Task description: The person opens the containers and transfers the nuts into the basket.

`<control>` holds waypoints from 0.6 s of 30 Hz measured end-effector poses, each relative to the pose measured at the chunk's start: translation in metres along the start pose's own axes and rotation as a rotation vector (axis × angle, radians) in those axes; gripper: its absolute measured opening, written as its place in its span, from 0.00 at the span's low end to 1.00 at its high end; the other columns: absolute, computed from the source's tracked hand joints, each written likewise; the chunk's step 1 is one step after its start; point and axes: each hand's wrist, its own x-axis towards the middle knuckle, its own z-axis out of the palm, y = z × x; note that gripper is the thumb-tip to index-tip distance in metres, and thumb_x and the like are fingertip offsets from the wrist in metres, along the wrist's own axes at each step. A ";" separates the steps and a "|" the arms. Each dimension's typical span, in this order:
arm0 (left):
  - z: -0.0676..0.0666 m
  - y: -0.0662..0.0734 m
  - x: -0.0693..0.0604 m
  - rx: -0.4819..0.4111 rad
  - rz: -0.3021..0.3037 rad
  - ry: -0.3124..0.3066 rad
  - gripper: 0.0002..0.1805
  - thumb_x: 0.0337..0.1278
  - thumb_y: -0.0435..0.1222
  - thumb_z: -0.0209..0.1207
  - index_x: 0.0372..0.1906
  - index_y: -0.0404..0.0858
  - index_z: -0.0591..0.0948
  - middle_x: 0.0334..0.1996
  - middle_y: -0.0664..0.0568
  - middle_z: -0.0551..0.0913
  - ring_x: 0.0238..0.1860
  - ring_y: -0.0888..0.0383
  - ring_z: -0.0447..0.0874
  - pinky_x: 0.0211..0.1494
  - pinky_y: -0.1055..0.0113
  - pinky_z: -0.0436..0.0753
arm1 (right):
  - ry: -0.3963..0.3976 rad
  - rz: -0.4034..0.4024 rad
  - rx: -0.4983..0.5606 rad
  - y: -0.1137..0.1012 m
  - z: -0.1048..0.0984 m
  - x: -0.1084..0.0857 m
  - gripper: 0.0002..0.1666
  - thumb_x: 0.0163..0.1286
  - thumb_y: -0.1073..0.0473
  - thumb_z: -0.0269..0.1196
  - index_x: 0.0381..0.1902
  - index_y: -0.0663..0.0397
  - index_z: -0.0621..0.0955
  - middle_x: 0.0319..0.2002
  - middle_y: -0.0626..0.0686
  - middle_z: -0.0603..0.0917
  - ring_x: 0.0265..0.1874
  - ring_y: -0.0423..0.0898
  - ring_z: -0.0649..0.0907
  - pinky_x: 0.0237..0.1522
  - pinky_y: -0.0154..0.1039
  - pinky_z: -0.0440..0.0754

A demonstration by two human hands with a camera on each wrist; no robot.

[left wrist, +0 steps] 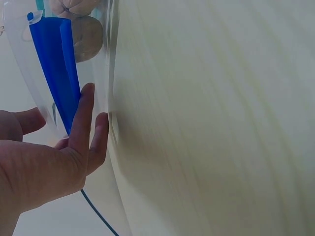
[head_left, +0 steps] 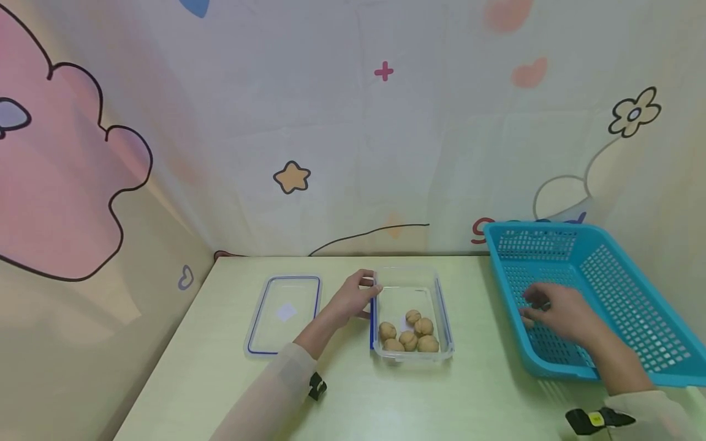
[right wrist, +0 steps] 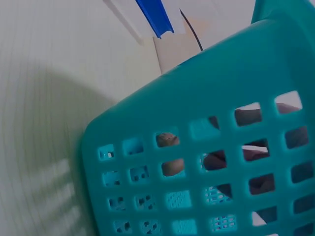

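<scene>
My left hand (head_left: pixel 353 297) (left wrist: pixel 54 152) grips the left side of a clear plastic container (head_left: pixel 405 354), thumb over its rim and fingers along the outside by the blue clip (left wrist: pixel 59 69). Several walnuts (head_left: pixel 423 326) (left wrist: pixel 87 39) lie at the container's near end. Inside the blue basket (head_left: pixel 499 294) (right wrist: pixel 221 64), my right hand (head_left: pixel 562 311) is lowered with bent, spread fingers. A walnut (head_left: pixel 527 321) (right wrist: pixel 168 139) is close beside its fingertips; whether they touch it cannot be told. Basket wall hides much of this hand in the right wrist view.
A clear lid (head_left: pixel 284 315) with a blue seal lies flat on the table (head_left: pixel 342 392), left of the container. The basket stands at the table's right side. A printed cloth (head_left: pixel 331 122) hangs behind the table.
</scene>
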 end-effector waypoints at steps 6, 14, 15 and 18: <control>0.001 0.000 0.000 -0.003 0.000 0.002 0.28 0.79 0.39 0.59 0.76 0.37 0.68 0.71 0.36 0.71 0.65 0.39 0.79 0.49 0.47 0.92 | 0.129 -0.045 0.026 -0.017 -0.003 0.001 0.21 0.73 0.59 0.71 0.55 0.71 0.82 0.49 0.70 0.86 0.49 0.69 0.85 0.50 0.68 0.86; 0.001 -0.001 0.001 -0.005 0.002 0.000 0.28 0.80 0.39 0.59 0.76 0.37 0.68 0.71 0.36 0.71 0.65 0.38 0.79 0.48 0.48 0.93 | 0.248 -0.137 0.044 -0.065 -0.004 0.010 0.20 0.71 0.60 0.73 0.54 0.67 0.83 0.48 0.65 0.85 0.49 0.65 0.85 0.50 0.66 0.87; 0.001 -0.001 0.001 -0.005 0.002 0.001 0.28 0.80 0.39 0.59 0.76 0.38 0.68 0.71 0.36 0.71 0.65 0.38 0.79 0.48 0.48 0.93 | 0.247 -0.156 0.051 -0.073 -0.002 0.013 0.20 0.70 0.61 0.74 0.54 0.67 0.84 0.48 0.63 0.85 0.48 0.64 0.85 0.49 0.65 0.87; 0.001 0.000 0.001 -0.005 0.002 0.002 0.28 0.80 0.39 0.59 0.76 0.38 0.68 0.71 0.36 0.71 0.65 0.39 0.79 0.48 0.48 0.93 | 0.223 -0.196 0.060 -0.097 0.009 0.022 0.19 0.68 0.60 0.76 0.53 0.64 0.85 0.47 0.61 0.85 0.47 0.61 0.85 0.49 0.61 0.88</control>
